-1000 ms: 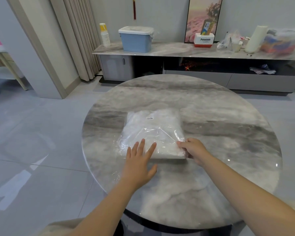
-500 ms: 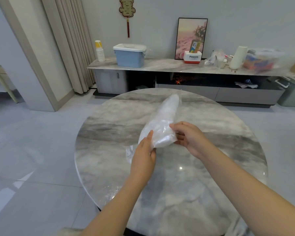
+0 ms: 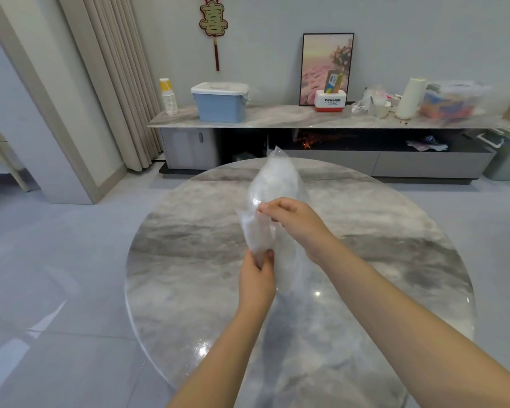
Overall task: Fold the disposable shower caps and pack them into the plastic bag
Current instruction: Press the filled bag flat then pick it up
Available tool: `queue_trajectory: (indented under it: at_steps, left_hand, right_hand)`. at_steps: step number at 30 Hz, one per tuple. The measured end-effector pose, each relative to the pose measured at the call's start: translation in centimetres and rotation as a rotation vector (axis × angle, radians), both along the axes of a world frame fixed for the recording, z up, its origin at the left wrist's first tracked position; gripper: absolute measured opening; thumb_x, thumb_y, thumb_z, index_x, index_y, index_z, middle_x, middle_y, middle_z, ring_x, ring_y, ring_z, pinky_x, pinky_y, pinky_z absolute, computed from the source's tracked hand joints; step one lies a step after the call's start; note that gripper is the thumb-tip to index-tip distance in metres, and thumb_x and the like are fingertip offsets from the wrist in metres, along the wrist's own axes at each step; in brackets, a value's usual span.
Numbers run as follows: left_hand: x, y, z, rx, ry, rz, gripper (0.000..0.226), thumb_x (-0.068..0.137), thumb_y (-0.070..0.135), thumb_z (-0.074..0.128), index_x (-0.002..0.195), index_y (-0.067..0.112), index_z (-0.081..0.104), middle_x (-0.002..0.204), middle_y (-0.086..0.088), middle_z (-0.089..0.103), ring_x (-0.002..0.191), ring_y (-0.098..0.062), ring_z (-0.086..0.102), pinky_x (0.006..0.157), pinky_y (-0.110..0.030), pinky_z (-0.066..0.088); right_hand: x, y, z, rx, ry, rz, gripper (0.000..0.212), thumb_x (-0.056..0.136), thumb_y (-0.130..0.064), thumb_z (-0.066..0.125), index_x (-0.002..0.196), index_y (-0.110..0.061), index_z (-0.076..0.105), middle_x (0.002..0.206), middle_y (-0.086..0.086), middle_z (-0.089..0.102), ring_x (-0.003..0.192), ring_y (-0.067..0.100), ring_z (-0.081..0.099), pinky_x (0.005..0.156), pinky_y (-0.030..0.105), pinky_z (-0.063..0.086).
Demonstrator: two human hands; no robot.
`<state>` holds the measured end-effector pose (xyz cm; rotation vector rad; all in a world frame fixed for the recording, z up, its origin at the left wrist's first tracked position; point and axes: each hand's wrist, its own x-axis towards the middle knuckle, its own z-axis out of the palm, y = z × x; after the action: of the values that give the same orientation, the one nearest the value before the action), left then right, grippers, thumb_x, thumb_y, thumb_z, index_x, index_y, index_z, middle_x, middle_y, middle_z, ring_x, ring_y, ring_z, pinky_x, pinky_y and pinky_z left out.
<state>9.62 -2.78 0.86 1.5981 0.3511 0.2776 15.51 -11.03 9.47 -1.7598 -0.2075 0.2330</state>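
Plastic bag [image 3: 273,201], stuffed with white shower caps, stands nearly upright above the counter [image 3: 189,278], long axis pointing away, its lower near corner pinched by the left hand [image 3: 256,282] and its mid edge pinched by the right hand [image 3: 295,222].

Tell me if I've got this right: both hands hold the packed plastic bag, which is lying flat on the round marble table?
Not quite. The head view shows the plastic bag lifted above the marble table, not lying flat. The left hand pinches its lower end and the right hand holds it higher up.
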Motion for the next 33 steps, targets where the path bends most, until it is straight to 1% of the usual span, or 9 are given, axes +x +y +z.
queue_trajectory:
  at_steps: [3,5,8,14,17,22,26,28,33]
  left_hand:
    - [0.8,-0.2,-0.4,-0.190,0.030,-0.031,0.007,0.097,0.025,0.050,0.101,0.029,0.053,0.097,-0.005,0.065,0.090,-0.022,0.065,0.082,-0.041,0.056]
    - [1.3,-0.3,-1.0,-0.376,0.074,-0.023,0.012,0.099,0.022,0.047,0.109,0.026,0.053,0.103,-0.003,0.065,0.093,-0.021,0.065,0.081,-0.042,0.057]
    - [2.5,-0.1,-2.6,-0.703,0.074,-0.026,0.026,0.102,0.015,0.038,0.125,0.013,0.051,0.109,-0.011,0.066,0.093,-0.024,0.065,0.069,-0.034,0.058]
    - [3.1,0.8,-6.1,-1.114,0.194,0.106,0.039,0.103,0.014,0.034,0.140,0.003,0.037,0.135,-0.022,0.051,0.122,-0.036,0.050,0.082,-0.047,0.053]
    - [2.6,1.0,-7.0,-1.081,0.335,0.105,0.040,0.104,0.017,0.033,0.139,0.001,0.037,0.136,-0.024,0.049,0.125,-0.038,0.047,0.094,-0.051,0.043]
    - [2.8,2.4,-7.0,-0.847,0.543,-0.026,0.039,0.102,0.022,0.040,0.133,-0.001,0.041,0.116,-0.025,0.058,0.117,-0.038,0.054,0.088,-0.045,0.048]
    - [2.3,2.9,-7.3,-0.604,0.653,-0.059,0.032,0.101,0.032,0.042,0.116,0.004,0.048,0.079,-0.016,0.067,0.075,-0.029,0.066,0.054,-0.031,0.056]
    - [2.4,3.0,-7.6,-0.518,0.645,0.048,0.036,0.097,0.036,0.049,0.111,0.003,0.052,0.076,-0.013,0.067,0.061,-0.027,0.064,0.039,-0.023,0.048]
    - [3.2,5.8,-8.5,-0.378,0.430,0.433,0.050,0.087,0.039,0.063,0.116,0.000,0.050,0.088,-0.014,0.061,0.053,-0.024,0.062,0.040,-0.026,0.049]
  right_hand:
    - [0.5,0.5,-1.0,-0.125,-0.078,0.030,0.012,0.088,-0.024,0.064,0.098,-0.022,0.070,0.105,-0.009,0.067,0.102,0.007,0.059,0.085,0.017,0.045]
    - [0.8,0.4,-2.1,-0.205,-0.091,0.042,0.014,0.089,-0.022,0.061,0.100,-0.026,0.069,0.107,-0.014,0.065,0.107,0.007,0.057,0.089,0.020,0.043]
    - [1.5,-0.3,-3.9,-0.386,-0.145,0.025,0.022,0.089,-0.019,0.057,0.106,-0.028,0.067,0.116,-0.014,0.062,0.115,0.009,0.053,0.098,0.026,0.040]
    - [2.6,-1.7,-9.5,-0.974,-0.099,0.244,0.049,0.094,-0.029,0.044,0.142,-0.033,0.037,0.150,-0.004,0.033,0.139,0.024,0.028,0.111,0.041,0.027]
    - [2.3,-2.1,-12.0,-1.127,-0.084,0.383,0.056,0.096,-0.032,0.042,0.148,-0.039,0.022,0.159,-0.003,0.008,0.146,0.025,0.008,0.115,0.044,0.018]
    - [2.8,-2.9,-13.6,-1.158,-0.175,0.400,0.059,0.098,-0.039,0.040,0.149,-0.041,0.012,0.160,-0.002,-0.003,0.147,0.023,-0.001,0.116,0.040,0.014]
    - [2.7,-3.1,-14.6,-1.186,-0.209,0.446,0.078,0.089,-0.056,0.050,0.150,-0.040,0.004,0.160,0.000,-0.009,0.147,0.023,-0.006,0.117,0.043,0.008]
    - [2.8,-3.5,-14.7,-1.218,-0.251,0.438,0.082,0.087,-0.055,0.054,0.150,-0.041,0.003,0.160,0.000,-0.010,0.147,0.024,-0.007,0.117,0.043,0.005]
    - [3.5,-4.5,-15.0,-1.256,-0.248,0.336,0.074,0.093,-0.047,0.050,0.149,-0.042,0.003,0.160,0.003,-0.010,0.147,0.026,-0.007,0.117,0.044,0.000]
